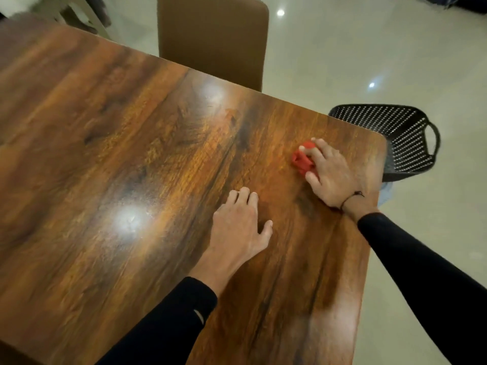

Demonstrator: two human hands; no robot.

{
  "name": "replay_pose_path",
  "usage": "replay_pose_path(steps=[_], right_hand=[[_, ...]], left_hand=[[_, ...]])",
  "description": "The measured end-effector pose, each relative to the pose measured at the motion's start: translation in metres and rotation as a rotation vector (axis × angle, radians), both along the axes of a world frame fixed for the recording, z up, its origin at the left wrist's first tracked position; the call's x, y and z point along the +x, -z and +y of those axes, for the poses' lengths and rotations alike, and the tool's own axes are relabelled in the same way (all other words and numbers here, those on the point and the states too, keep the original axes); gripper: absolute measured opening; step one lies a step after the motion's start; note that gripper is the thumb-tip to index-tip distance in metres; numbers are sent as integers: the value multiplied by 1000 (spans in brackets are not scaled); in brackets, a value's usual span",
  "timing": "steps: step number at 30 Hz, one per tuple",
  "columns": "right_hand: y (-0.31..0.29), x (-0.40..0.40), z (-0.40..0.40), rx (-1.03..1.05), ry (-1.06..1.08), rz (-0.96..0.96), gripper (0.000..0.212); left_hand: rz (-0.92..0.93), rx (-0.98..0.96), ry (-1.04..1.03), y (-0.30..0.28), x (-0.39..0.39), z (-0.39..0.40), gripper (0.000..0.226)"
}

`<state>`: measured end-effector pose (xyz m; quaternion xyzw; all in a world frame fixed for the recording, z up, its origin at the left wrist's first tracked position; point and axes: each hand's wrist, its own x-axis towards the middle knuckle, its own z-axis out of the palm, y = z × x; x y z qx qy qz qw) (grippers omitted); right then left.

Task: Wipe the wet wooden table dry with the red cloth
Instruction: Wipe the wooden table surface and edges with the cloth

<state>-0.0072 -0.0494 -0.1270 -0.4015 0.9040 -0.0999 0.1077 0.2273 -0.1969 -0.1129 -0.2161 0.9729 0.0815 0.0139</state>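
The dark wooden table (118, 154) fills most of the head view, glossy with two bright light reflections. A small bunched red cloth (302, 160) lies near the table's right corner. My right hand (333, 175) lies over the cloth, its fingers curled round it and pressing it to the wood. My left hand (238, 223) rests flat on the table a little nearer to me, fingers straight, holding nothing. Both forearms wear black sleeves.
A brown upholstered chair (213, 38) stands at the table's far edge. A black perforated plastic basket (405, 143) sits on the pale tiled floor just past the right corner. The table's right edge runs close beside my right wrist.
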Motion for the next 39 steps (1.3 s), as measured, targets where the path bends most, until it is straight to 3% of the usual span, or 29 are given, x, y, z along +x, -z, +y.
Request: replay_pose_path(steps=[4,8,11,15,19,23,29,32,35,37,39], right_hand=[[1,-4,-105,-20,106,13,63],[4,39,-175,-38,-86,28,64],[9,73,-165,-56,-282,28,64],[9,70,-112,-53,-407,11,63],[12,32,-131,-42,-126,30,65],[11,7,-228,-44,96,36,64],[7,63,-337,-19,-138,32,66],[13,101,-319,-21,-357,37,67],[12,91,-276,-29,-556,-28,67],[9,63,-268,-17,-530,-47,67],[7,40,-292,-29,-357,-56,69]], left_hand=[[50,44,69,4,1,-12,64],[126,92,111,0,4,-51,40],[188,147,-61,-3,21,-101,30],[180,140,-255,-7,60,-177,39],[97,103,-320,-14,89,-237,50],[88,86,-300,-12,98,-267,54],[158,102,-275,-7,98,-286,47],[201,109,-291,-7,92,-300,44],[244,136,-302,-9,91,-327,44],[253,144,-307,-11,95,-350,46],[245,141,-313,-12,102,-376,47]])
